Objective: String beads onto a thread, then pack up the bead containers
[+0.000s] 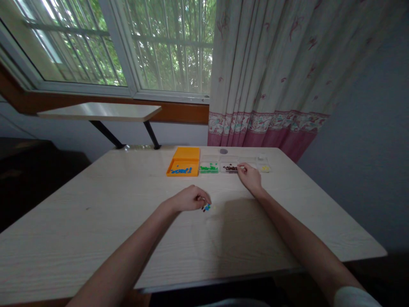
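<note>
My left hand (192,198) is low over the middle of the table, fingers curled down. Its fingertips meet a little cluster of blue, green, dark and pale pieces (207,207); whether it grips one is too small to see. Farther off, my right hand (251,176) reaches to the right edge of a clear box of dark brown pieces (230,168). Thumb and forefinger are pinched together there, and what is between them cannot be made out. Left of that box stands a clear box with green pieces (209,167).
An open orange box (183,153) holds blue pieces (181,170). Yellow pieces (265,169) lie in a clear box at the row's right end. A grey disc (223,151) is behind the row. A raised shelf (102,111) stands at the back left, below the window.
</note>
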`<act>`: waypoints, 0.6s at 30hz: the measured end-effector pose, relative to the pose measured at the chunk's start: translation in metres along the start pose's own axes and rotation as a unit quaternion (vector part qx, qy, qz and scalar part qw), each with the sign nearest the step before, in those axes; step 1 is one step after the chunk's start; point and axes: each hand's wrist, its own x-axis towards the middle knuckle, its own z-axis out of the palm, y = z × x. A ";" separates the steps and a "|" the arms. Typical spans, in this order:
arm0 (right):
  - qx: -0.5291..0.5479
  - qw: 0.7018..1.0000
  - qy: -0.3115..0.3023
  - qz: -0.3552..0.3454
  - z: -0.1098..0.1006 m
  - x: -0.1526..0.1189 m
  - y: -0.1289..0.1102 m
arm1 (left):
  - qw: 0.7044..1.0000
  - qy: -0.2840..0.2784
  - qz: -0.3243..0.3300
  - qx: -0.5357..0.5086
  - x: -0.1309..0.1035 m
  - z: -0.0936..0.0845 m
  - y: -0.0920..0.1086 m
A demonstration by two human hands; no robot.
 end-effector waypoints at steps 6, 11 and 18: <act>0.041 0.994 -0.035 -0.095 -0.003 -0.016 -0.014 | 0.998 0.017 -0.023 0.054 0.000 0.000 0.002; 0.055 0.984 -0.081 -0.147 -0.003 -0.029 -0.029 | 0.989 0.078 -0.051 0.114 0.002 0.004 0.000; 0.084 0.968 -0.139 -0.190 0.000 -0.042 -0.042 | 0.972 0.114 -0.089 0.186 0.003 0.004 0.006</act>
